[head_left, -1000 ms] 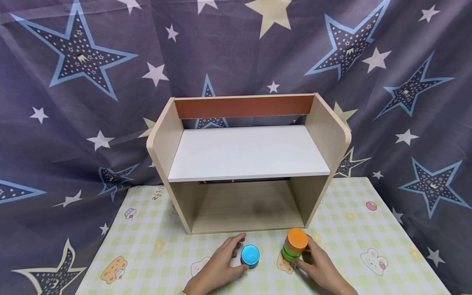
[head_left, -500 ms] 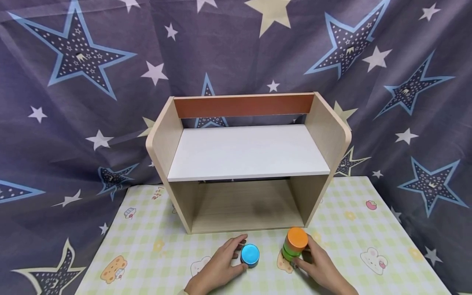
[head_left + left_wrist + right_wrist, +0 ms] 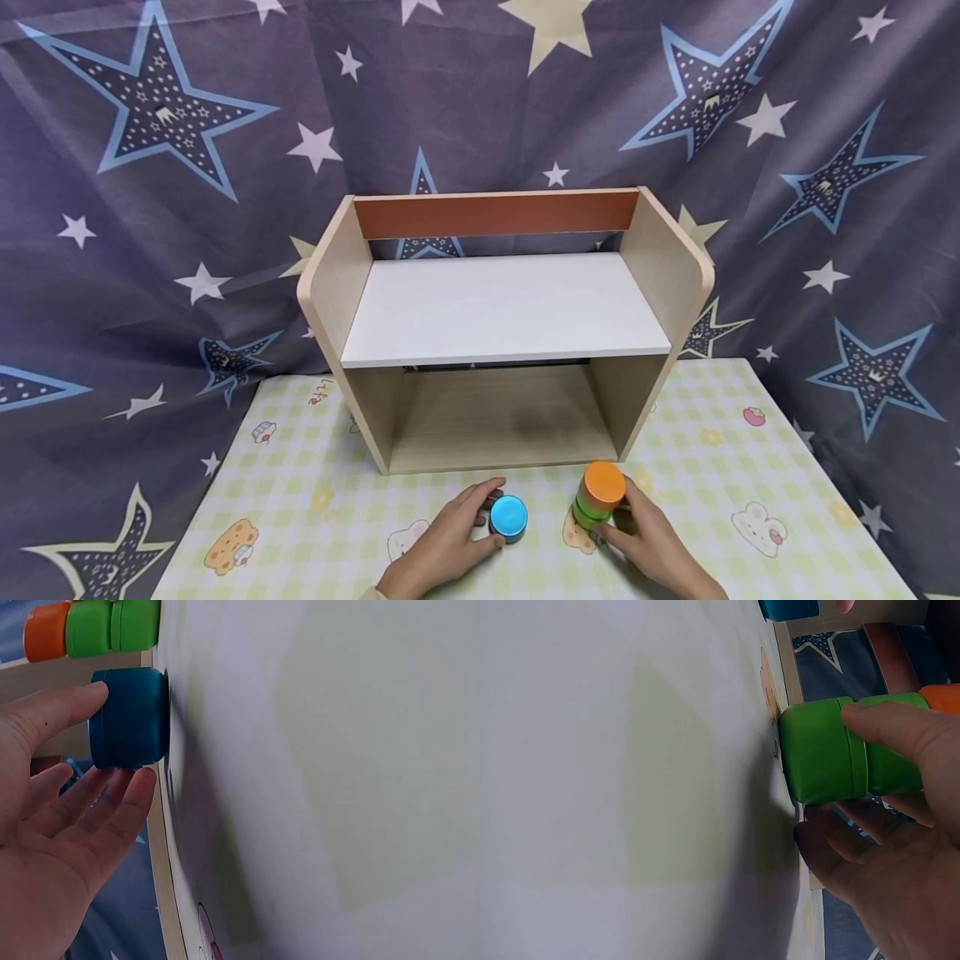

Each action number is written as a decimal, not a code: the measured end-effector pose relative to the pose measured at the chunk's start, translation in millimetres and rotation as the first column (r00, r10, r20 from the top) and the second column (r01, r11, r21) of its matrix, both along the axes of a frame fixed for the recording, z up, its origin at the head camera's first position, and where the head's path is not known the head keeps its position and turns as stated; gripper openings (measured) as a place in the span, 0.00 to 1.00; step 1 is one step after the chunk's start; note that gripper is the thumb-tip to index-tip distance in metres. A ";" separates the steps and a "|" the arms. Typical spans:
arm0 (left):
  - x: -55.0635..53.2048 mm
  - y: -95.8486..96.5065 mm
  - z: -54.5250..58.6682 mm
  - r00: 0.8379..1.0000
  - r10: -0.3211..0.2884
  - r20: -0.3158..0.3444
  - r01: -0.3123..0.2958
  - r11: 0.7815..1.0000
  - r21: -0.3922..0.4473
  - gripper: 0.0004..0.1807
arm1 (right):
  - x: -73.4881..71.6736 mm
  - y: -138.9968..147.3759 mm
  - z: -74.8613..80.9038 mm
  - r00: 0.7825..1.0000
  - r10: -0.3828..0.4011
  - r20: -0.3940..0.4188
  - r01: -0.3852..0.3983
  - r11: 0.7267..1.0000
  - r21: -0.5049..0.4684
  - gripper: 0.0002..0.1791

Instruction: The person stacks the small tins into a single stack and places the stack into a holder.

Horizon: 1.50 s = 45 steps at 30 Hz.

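Note:
A small round blue jar (image 3: 508, 517) with a lid stands upright on the tablecloth. My left hand (image 3: 442, 542) holds it loosely at its left side; in the left wrist view the thumb (image 3: 82, 705) lies on its lid edge and the fingertips (image 3: 146, 780) are right at the opposite side. To the right, an orange jar (image 3: 604, 485) tops a stack of two green jars (image 3: 588, 512). My right hand (image 3: 648, 537) grips this stack from its right side. The right wrist view has the thumb (image 3: 870, 720) on the lower green jar (image 3: 817, 750), fingers curving round the far side.
Behind both hands stands a wooden shelf unit with a white middle board (image 3: 506, 308) and a bottom board (image 3: 502, 417). A checked tablecloth (image 3: 285, 500) with cartoon prints covers the table. A dark star-patterned curtain (image 3: 480, 100) hangs behind.

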<state>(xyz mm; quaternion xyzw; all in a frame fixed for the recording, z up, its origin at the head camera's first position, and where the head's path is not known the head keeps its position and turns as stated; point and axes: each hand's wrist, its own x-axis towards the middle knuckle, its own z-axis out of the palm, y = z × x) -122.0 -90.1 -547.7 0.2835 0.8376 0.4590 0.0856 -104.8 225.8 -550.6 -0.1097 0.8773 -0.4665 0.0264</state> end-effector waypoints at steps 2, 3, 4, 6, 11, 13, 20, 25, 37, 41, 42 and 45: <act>0.2 0.2 0.2 1.000 0.001 0.006 -0.001 1.000 -0.001 0.41 | 0.0 0.1 -0.1 1.000 0.005 0.007 -0.005 1.000 -0.005 0.35; 0.3 0.2 0.4 1.000 0.003 0.008 -0.003 1.000 -0.002 0.41 | -0.1 0.0 -0.2 1.000 0.005 0.009 -0.005 1.000 -0.004 0.35; 0.4 0.1 0.5 1.000 0.004 0.009 -0.004 1.000 -0.002 0.41 | -0.1 -0.1 -0.3 1.000 0.004 0.011 -0.004 1.000 0.000 0.35; 0.5 0.1 0.6 1.000 0.004 0.011 -0.004 1.000 -0.003 0.41 | -0.1 -0.3 -0.2 1.000 0.000 0.014 0.000 1.000 0.009 0.35; 0.7 -0.2 1.0 1.000 0.007 0.003 -0.007 1.000 0.000 0.41 | -0.3 -0.5 0.6 1.000 -0.008 0.011 0.008 1.000 0.013 0.36; 0.9 -0.4 1.3 1.000 0.009 0.005 -0.009 1.000 0.010 0.41 | -0.3 -0.3 0.9 1.000 -0.006 0.010 0.006 1.000 0.006 0.36; 0.2 -0.8 0.2 0.999 0.022 0.035 -0.024 0.999 0.038 0.40 | -0.4 -0.6 1.1 0.999 0.001 0.037 -0.001 1.000 -0.011 0.35; -0.2 -0.4 0.6 0.999 0.030 0.029 -0.031 0.998 0.047 0.40 | 2.5 -5.1 10.5 0.999 -0.002 0.036 0.003 1.000 -0.020 0.34; -1.6 2.4 3.3 0.998 0.011 0.054 -0.017 0.992 0.123 0.39 | -1.0 -0.6 0.3 1.000 -0.008 0.028 0.008 1.000 -0.004 0.36; -2.2 3.4 3.9 0.999 -0.005 0.043 -0.002 0.987 0.162 0.39 | -0.8 -0.4 -0.1 1.000 -0.013 0.024 0.013 1.000 0.002 0.36; -2.1 3.6 4.2 0.999 -0.007 0.042 0.000 0.986 0.168 0.39 | -0.7 -0.4 -0.2 1.000 -0.013 0.022 0.013 1.000 0.002 0.36; -1.7 3.9 5.4 0.999 -0.007 0.047 -0.001 0.984 0.176 0.39 | -0.6 0.1 -0.7 1.000 -0.009 0.015 0.009 1.000 0.000 0.36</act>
